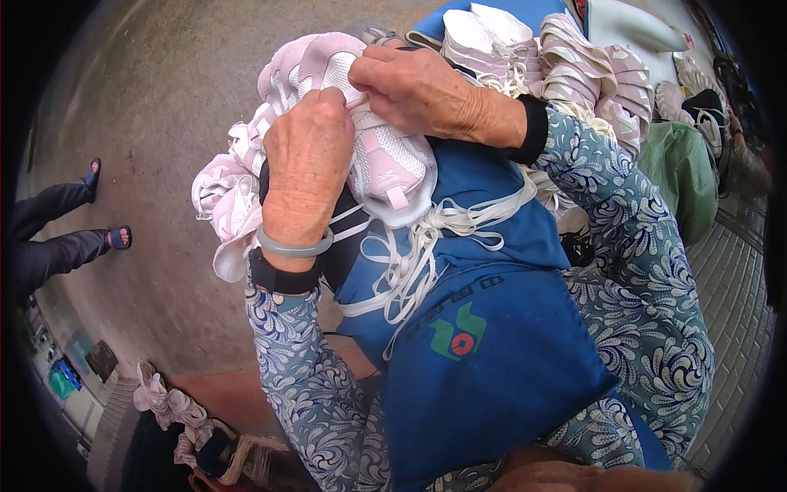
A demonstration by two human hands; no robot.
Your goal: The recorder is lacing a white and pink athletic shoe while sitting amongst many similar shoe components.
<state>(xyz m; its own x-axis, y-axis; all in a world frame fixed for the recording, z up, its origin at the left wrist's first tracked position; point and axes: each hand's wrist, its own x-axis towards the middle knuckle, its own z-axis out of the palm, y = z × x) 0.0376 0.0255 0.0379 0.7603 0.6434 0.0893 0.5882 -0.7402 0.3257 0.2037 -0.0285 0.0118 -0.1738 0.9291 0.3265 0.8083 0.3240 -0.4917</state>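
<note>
A pink and white sneaker upper (387,168) lies at the top of my lap, its heel end pointed toward me. My left hand (307,148), with a grey bangle at the wrist, is closed over its left side, fingertips pinched. From the right, my right hand (418,90) pinches at its lacing area, close to the left hand. A short stretch of pale shoelace (357,104) shows between the hands; the fingertips themselves are mostly hidden. Knotted white laces (418,250) lie in a loose bundle across my blue apron (500,353).
More pink uppers (225,193) hang together beyond and left of my left hand. Stacked uppers (570,66) stand at the upper right, near a green sack (679,176). Another person's legs (61,221) are at the far left. More uppers (172,410) lie at the lower left.
</note>
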